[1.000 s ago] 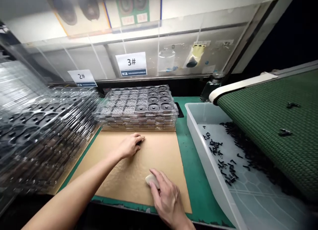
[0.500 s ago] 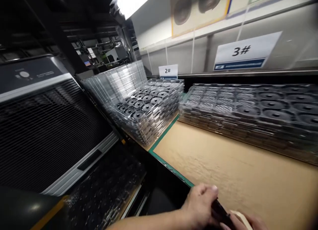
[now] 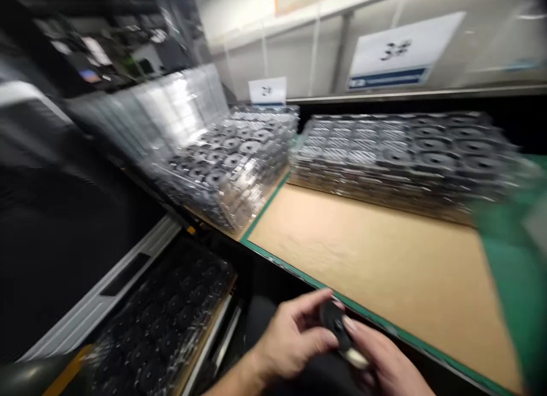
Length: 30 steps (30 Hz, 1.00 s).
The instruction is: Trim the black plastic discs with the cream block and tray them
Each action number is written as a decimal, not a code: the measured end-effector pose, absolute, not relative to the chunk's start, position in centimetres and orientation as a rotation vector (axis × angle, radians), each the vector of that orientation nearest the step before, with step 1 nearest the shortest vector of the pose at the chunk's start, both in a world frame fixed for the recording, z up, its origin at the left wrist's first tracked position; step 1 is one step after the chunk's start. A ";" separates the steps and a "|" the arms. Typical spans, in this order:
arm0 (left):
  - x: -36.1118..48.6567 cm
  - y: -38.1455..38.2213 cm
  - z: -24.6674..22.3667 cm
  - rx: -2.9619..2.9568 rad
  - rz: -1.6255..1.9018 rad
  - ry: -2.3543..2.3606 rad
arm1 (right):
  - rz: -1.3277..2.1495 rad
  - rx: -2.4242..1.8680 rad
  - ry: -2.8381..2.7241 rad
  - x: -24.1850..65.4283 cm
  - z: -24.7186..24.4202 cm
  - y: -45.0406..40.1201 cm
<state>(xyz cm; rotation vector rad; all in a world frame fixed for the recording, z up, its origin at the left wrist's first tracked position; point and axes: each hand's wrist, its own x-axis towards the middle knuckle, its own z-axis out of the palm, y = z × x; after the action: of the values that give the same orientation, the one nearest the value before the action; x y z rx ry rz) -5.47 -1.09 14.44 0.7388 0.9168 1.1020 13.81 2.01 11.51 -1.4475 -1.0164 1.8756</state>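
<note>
Near the bench's front edge, both hands meet around a small black round disc (image 3: 334, 325) with a raised centre. My left hand (image 3: 294, 336) pinches its left side between thumb and fingers. Against its right side press the thumb and fingers of my right hand (image 3: 382, 350). A cream-coloured piece (image 3: 356, 357) shows just below the disc, by the right fingers; blur hides what it is. Beyond the hands lies a brown board (image 3: 376, 248) on the bench.
Stacked clear trays of black round parts (image 3: 233, 159) stand by the "2#" card (image 3: 268, 92). Another tray stack (image 3: 384, 151) sits beneath the "3#" card (image 3: 401, 53). Lower left is a tray of black parts (image 3: 166, 322). Green mat (image 3: 508, 259) borders the board.
Both hands have moved left and up in view, and the black disc now shows its flat face between them. The view has swung right, revealing the green mat at the right.
</note>
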 end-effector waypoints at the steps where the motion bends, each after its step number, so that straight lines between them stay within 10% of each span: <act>1: -5.5 -1.2 14.7 0.714 1.087 0.931 | 1.983 -1.406 -0.902 13.1 12.5 1.7; 11: -4.7 -1.0 14.2 0.772 1.066 1.055 | 2.169 -1.212 -0.639 13.3 14.1 1.6; 18: -3.6 -0.6 16.1 0.549 1.218 1.041 | 1.240 -1.359 -1.328 15.5 15.0 2.1; 30: -3.0 -0.6 17.0 0.667 1.263 1.074 | 1.011 -1.148 -1.878 15.6 18.5 2.3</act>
<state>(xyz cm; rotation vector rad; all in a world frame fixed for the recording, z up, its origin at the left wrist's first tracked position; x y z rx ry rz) -2.96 -0.58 16.97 0.6671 1.0744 1.2629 15.65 2.27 18.50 -1.1480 -1.8778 1.0109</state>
